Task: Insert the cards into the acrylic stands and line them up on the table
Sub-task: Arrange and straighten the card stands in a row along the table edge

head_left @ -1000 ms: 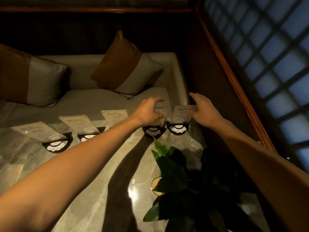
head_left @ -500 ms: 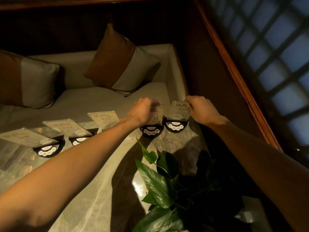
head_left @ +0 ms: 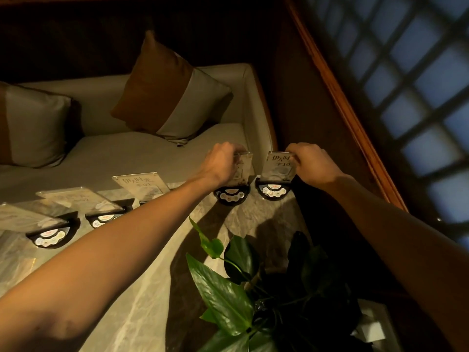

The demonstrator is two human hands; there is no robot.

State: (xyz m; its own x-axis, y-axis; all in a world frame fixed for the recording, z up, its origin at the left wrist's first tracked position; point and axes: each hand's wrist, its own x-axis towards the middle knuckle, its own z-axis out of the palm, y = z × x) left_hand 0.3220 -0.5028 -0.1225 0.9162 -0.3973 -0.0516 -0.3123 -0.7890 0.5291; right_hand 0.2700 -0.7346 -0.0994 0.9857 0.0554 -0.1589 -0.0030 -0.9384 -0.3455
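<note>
Several clear acrylic card stands with black half-round bases form a row along the far edge of the marble table (head_left: 142, 301). My left hand (head_left: 220, 166) grips the top of the fourth stand (head_left: 242, 171), whose base (head_left: 231, 195) rests on the table. My right hand (head_left: 311, 162) holds the top right corner of the rightmost stand (head_left: 278, 168), with handwritten characters on its card and its base (head_left: 272, 190) on the table. Three more stands lean to the left: one (head_left: 140, 185), another (head_left: 81, 200) and the leftmost (head_left: 28, 219).
A leafy green potted plant (head_left: 253, 288) stands on the table near me, right of centre. Behind the table is a beige bench seat (head_left: 121, 151) with two brown and grey cushions (head_left: 172, 90). A wooden rail (head_left: 342, 97) and lattice window (head_left: 418, 72) are at the right.
Both hands stay on the two rightmost stands, which now stand more upright and slightly farther apart. The camera has shifted a little.
</note>
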